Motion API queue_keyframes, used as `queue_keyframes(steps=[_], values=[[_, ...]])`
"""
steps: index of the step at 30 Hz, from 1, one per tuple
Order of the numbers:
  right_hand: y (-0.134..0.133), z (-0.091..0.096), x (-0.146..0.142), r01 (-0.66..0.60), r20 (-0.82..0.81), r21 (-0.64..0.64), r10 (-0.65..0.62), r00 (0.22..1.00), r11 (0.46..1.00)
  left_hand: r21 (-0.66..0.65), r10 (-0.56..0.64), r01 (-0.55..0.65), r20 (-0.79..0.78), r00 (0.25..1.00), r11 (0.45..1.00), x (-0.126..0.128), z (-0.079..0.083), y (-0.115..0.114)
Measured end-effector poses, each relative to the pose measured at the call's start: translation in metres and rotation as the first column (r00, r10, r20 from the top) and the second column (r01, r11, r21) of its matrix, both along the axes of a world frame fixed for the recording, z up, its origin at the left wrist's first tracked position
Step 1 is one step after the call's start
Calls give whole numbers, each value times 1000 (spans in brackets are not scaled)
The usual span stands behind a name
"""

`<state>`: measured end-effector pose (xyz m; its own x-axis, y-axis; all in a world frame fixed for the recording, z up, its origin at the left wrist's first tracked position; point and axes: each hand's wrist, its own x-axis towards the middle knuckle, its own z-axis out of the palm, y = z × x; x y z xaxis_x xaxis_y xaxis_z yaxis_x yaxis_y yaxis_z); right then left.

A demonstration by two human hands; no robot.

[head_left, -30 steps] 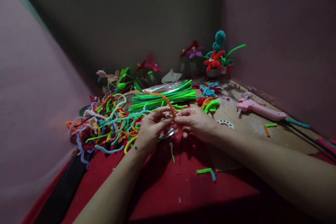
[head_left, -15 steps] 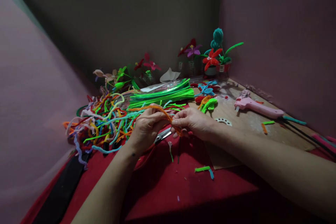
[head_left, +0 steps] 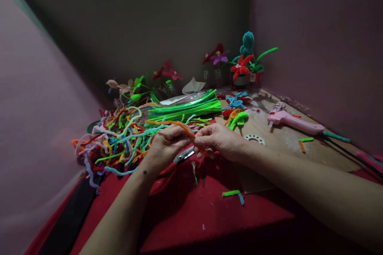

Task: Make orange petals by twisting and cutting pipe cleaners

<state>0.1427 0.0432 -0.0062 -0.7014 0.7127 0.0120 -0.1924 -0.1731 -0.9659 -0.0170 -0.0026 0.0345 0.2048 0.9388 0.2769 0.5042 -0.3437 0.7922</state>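
Note:
Between my two hands is an orange pipe cleaner (head_left: 184, 126), bent into an arc, one end reaching left over the pile. My left hand (head_left: 169, 143) is closed around its middle, fingertips partly hidden. My right hand (head_left: 214, 140) pinches it at the right, where an orange piece hangs below the fingers. Just under the hands lie scissors (head_left: 184, 154) with orange handles, on a red cloth (head_left: 185, 215). Behind the hands rests a bundle of green pipe cleaners (head_left: 191, 107) in clear wrapping.
A tangled pile of coloured pipe cleaners (head_left: 119, 139) spreads to the left. A pink glue gun (head_left: 299, 122) lies on a brown board (head_left: 281, 155) at the right. Pipe cleaner flowers in pots (head_left: 242, 67) stand at the back. Short green and blue scraps (head_left: 231, 193) lie in front.
My left hand has lowered slightly and its wrist has shifted a little left. The right hand still pinches the orange pipe cleaner at nearly the same place.

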Motion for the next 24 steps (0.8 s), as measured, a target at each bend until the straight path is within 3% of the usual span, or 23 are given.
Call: queue_keyframes(steps=[6,24], values=[[3,-4,1,-56,-31,-39,55,998,998,5,-29,29,144,989,1000,1,-2,0],[-2,3,2,27,-38,-74,-29,999,997,87,-56,48,85,995,995,-3,-3,3]])
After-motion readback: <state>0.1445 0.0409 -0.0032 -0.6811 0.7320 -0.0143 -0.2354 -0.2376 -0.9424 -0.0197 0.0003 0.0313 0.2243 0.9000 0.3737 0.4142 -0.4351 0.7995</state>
